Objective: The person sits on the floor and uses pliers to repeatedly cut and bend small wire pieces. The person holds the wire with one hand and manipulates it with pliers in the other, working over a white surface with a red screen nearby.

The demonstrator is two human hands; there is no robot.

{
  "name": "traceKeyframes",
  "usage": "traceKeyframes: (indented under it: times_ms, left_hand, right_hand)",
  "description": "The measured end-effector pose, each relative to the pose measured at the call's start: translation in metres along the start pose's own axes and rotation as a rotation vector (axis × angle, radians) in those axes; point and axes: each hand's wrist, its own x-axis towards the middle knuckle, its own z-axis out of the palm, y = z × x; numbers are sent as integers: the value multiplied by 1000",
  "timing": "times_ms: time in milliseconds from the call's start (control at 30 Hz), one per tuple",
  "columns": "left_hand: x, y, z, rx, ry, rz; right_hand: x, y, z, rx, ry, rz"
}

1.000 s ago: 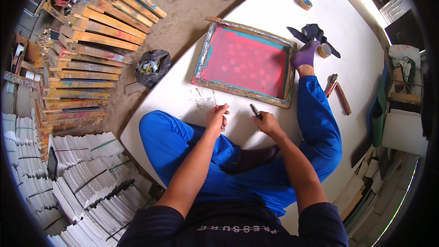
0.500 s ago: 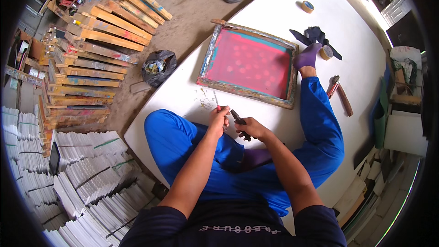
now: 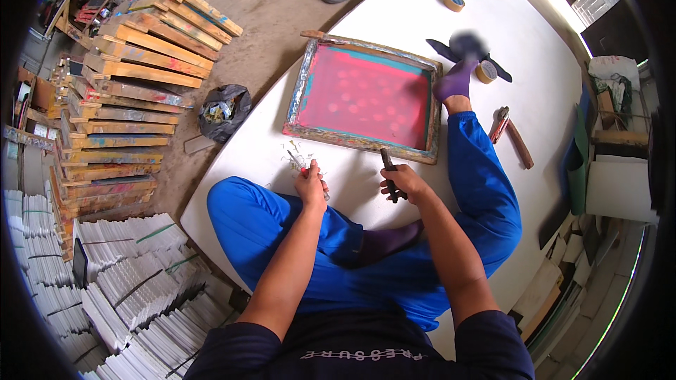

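Observation:
My left hand (image 3: 310,184) is closed around a slim screwdriver (image 3: 294,159) with a red part by its metal shaft, which points up and left. Small bent staples (image 3: 301,149) lie scattered beside its tip on the white board. In my right hand (image 3: 406,184) are dark pliers (image 3: 387,160), jaws pointing away from me near the front edge of a wooden screen-printing frame (image 3: 366,146). Pink mesh (image 3: 366,95) with pale spots and a teal border fills this paint-stained frame. Whether the pliers' jaws grip anything is too small to tell.
Beyond my outstretched foot lie a dark cloth (image 3: 468,46) and tape rolls (image 3: 454,2). Red-handled pliers (image 3: 501,124) and a hammer (image 3: 520,144) lie right of my leg. Stacked wooden frames (image 3: 127,129), a black rubbish bag (image 3: 225,112) and white bundles (image 3: 141,267) stand left.
My hands have moved apart. The right one has gone right and forward with the pliers, now more upright; the left has shifted slightly left. The whole view has slid a little.

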Motion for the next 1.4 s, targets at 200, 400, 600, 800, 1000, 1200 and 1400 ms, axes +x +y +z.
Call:
traceKeyframes:
  times_ms: [200,400,600,800,1000,1200,1400]
  left_hand:
    - [1,-4,2,2,-15,-8]
    - [0,0,4,-10,-19,-23]
    - [1,-3,6,-11,-66,-20]
    - [2,-5,11,-12,-69,-20]
    - [5,-7,13,8,-62,-6]
    - [3,-6,10,30,-118,-3]
    - [-11,-3,9,182,-468,-100]
  right_hand:
    - [3,-10,-14,1,16,52]
    - [8,-22,-17,-42,1,113]
    - [10,-46,-26,-193,-41,239]
    - [0,-48,-6,-487,196,102]
    - [7,-11,7,-664,441,-140]
    - [13,11,9,-713,519,-211]
    - [-8,13,44,-611,141,-164]
